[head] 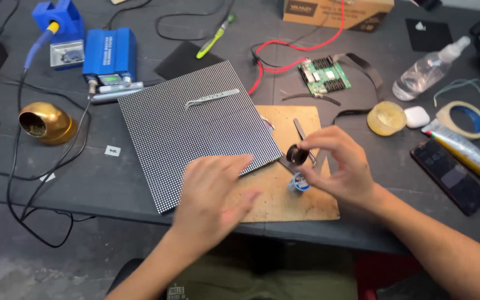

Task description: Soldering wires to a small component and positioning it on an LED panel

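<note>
Near the lower middle of the frame, on a dark grey surface [101, 183], the right hand [345, 166] held a small black round cap [296, 154] pinched in the grip of its thumb and fingers, just above a little open jar [299, 183] that stood on a brown board [301, 205]. The left hand [212, 194] lay blurred, fingers spread and grasping nothing, over the lower corner of a square dotted LED panel [195, 130] that rested partly on the board.

By the look of it the step in hand was the opening or closing of the jar; which of the two could not be told. A next move would have called for the cap to be kept level and well away from the panel's edge, and for the free hand to steady the panel.

At the upper right edge a brown cardboard box [337, 12] showed a dark printed band. At the upper left stood a blue rectangular soldering station [109, 53] with pale lettering on top. A small white square tag [112, 150] lay at the left of the panel. At the right, a yellow-and-white tube [465, 151] lay slantwise beside a roll of tape [462, 118], and a clear spray bottle [426, 69] lay above them.
</note>
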